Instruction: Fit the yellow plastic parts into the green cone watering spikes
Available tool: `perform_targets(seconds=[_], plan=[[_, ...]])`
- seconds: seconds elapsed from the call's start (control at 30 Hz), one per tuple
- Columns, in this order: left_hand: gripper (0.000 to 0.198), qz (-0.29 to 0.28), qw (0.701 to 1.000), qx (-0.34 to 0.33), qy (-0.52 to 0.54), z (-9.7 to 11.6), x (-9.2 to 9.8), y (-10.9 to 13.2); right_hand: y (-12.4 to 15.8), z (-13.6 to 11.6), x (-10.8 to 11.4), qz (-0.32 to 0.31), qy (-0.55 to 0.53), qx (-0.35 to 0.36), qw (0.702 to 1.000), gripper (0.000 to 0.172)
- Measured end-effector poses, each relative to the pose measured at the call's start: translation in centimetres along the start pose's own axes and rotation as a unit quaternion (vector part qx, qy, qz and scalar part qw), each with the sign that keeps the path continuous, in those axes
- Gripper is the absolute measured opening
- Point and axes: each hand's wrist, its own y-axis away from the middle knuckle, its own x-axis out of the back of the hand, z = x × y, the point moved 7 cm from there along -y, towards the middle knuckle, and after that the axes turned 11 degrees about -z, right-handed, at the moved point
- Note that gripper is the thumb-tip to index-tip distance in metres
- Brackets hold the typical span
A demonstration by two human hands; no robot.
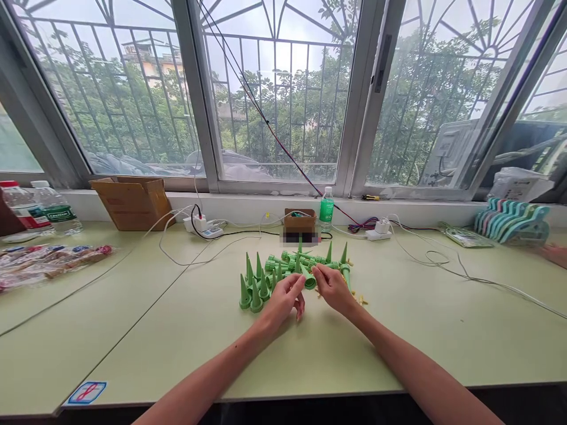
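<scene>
My left hand (287,295) pinches a hollow green plastic cone spike (309,283) between thumb and fingers, its round open end turned toward me. Close against that rim is my right hand (333,287), with thumb and fingertips pressed together; whatever they hold is too small or hidden to name. Several green cone spikes (256,300) stand point up on the table to the left of my hands. Behind my hands lies a pile of green threaded tube parts (277,261), partly hidden. Small yellow pieces (362,300) are scattered beside my right hand.
A small cardboard box (300,221) and a green-labelled bottle (326,208) stand at the back. Cables (443,260) and power strips (376,231) run along the window side. Teal hangers (511,223) are at right, near another person's hand (556,254). Plastic-wrapped items (53,262) lie left.
</scene>
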Motion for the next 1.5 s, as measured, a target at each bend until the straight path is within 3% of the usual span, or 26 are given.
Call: perform_targets(seconds=[0.53,0.87,1.23,1.5], plan=[[0.047,0.032,0.990,-0.044,-0.130,-0.1,0.4,0.0,-0.2,0.6,0.2,0.001,-0.005,-0.020,1.000,0.042],[0.033,0.070,0.956,-0.115,-0.261,1.0,0.6,0.2,-0.3,0.7,0.0,-0.008,-0.001,-0.037,0.999,0.045],[0.033,0.096,0.950,-0.111,-0.276,1.3,0.4,0.3,-0.3,0.9,0.0,0.030,-0.002,-0.041,0.999,0.045],[0.033,0.132,0.971,-0.054,-0.192,1.3,0.6,0.6,-0.1,1.8,0.6,0.074,-0.020,-0.067,0.995,0.046]])
